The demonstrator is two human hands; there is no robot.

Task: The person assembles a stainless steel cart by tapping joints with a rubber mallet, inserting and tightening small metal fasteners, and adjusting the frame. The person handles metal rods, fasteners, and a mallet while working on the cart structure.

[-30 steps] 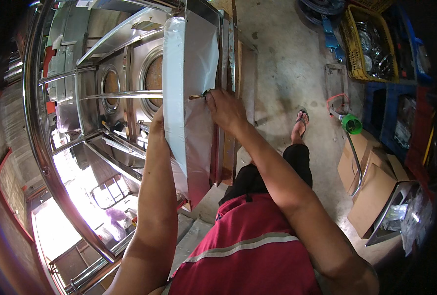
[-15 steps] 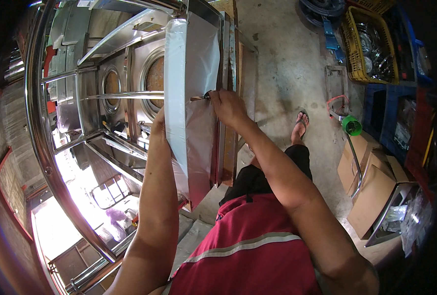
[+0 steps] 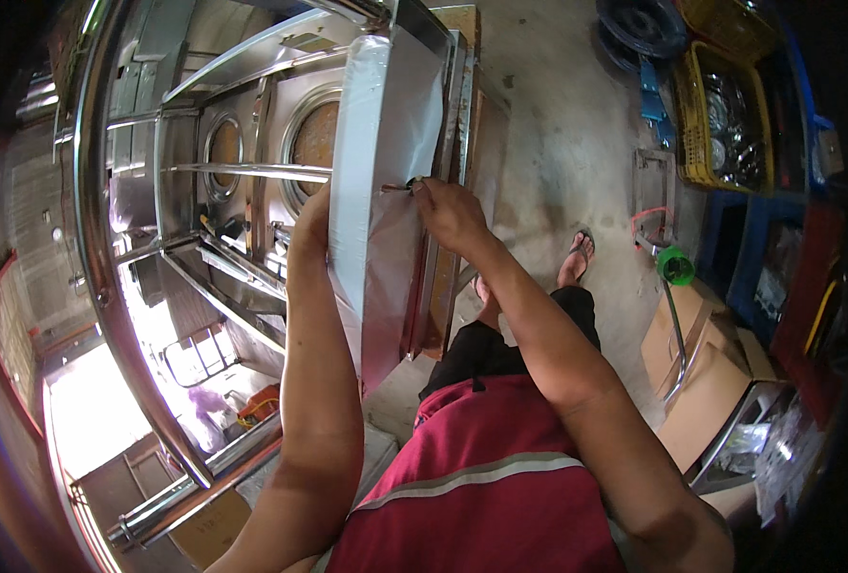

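Note:
A sheet-metal panel (image 3: pixel 407 129) stands on edge in front of me, its white face covered with clear plastic film that wrinkles toward the bottom. My right hand (image 3: pixel 455 216) is closed in a pinch at the face of this panel. Between its fingertips is a small dark piece (image 3: pixel 414 181), too covered to name, beside a short brownish slit or strip (image 3: pixel 394 188) in the face. My left hand (image 3: pixel 315 222) reaches behind the panel's pale left edge, near a steel crossbar (image 3: pixel 252 171). Its fingers are hidden there.
A steel tube frame (image 3: pixel 90 220) and steel sheets with round openings (image 3: pixel 310 143) fill the left. On the right are a yellow crate (image 3: pixel 691 124) of metal parts, a green cup-shaped piece (image 3: pixel 674 266) on a rod, and cardboard boxes (image 3: pixel 696 372). My feet stand on concrete.
The whole view has shifted slightly, so the panel and frame sit a little farther right. Both hands keep about the same places on the panel, the right still pinching.

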